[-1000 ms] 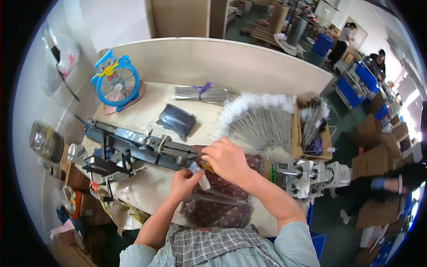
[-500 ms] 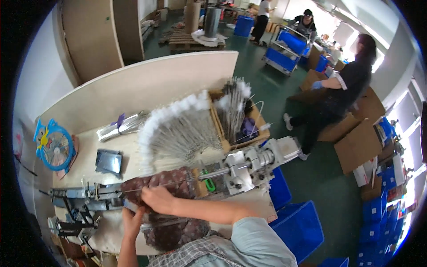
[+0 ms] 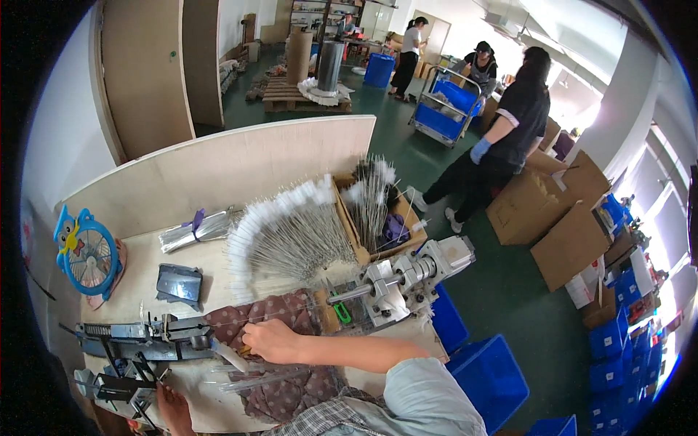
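Small yellow piece point(image 3: 246, 351), mostly hidden, pinched in our right hand point(image 3: 272, 341), fingers together, over dotted brown quilted cloth point(image 3: 291, 396). White tube point(image 3: 230, 355) at eight o'clock from that hand. Our left hand point(image 3: 173, 408) near black metal bracket point(image 3: 120, 390); its grip we cannot tell. White-tipped wires point(image 3: 294, 231) fan out at twelve.
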Demonstrator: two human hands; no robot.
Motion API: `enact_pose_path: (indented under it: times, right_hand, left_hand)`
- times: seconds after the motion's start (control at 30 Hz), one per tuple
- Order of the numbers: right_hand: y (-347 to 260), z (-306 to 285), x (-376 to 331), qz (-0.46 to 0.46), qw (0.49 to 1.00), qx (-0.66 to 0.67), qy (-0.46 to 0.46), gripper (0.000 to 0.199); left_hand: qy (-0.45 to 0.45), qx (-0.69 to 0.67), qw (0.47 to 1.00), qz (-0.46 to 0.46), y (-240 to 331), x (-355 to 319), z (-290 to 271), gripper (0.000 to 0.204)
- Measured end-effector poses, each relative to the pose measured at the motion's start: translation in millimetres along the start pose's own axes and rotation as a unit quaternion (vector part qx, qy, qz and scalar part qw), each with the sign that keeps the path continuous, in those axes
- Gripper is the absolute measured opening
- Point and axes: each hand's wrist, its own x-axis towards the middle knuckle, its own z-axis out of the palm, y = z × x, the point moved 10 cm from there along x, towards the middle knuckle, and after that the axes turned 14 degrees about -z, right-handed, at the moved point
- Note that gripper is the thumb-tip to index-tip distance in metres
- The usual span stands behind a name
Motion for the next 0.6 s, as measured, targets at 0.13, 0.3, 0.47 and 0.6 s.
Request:
enact_pose_path:
  times: [0.13, 0.3, 0.47, 0.6]
  right_hand:
    - [-0.6, -6.0, -3.7, -0.004, 1.000, 0.011, -0.005, 0.020]
    - [-11.0, -20.1, -4.3, -0.014, 1.000, 0.018, -0.004, 0.021]
    - [-19.4, -85.0, -13.5, -0.017, 0.995, 0.002, 0.099, 0.016]
    - [16.8, -111.6, -24.5, 0.039, 0.985, -0.009, 0.168, 0.018]
  left_hand:
    - [0.093, 0.024, 0.995, -0.022, -5.9, -29.3, 26.3, 0.026]
    - [0.029, 0.015, 0.999, 0.026, -2.6, -18.7, 23.3, 0.023]
    - [0.072, -0.023, 0.996, 0.045, -5.4, -28.8, 36.5, 0.013]
    - [-0.001, 0.073, 0.996, 0.054, -44.3, -70.0, 109.9, 0.010]
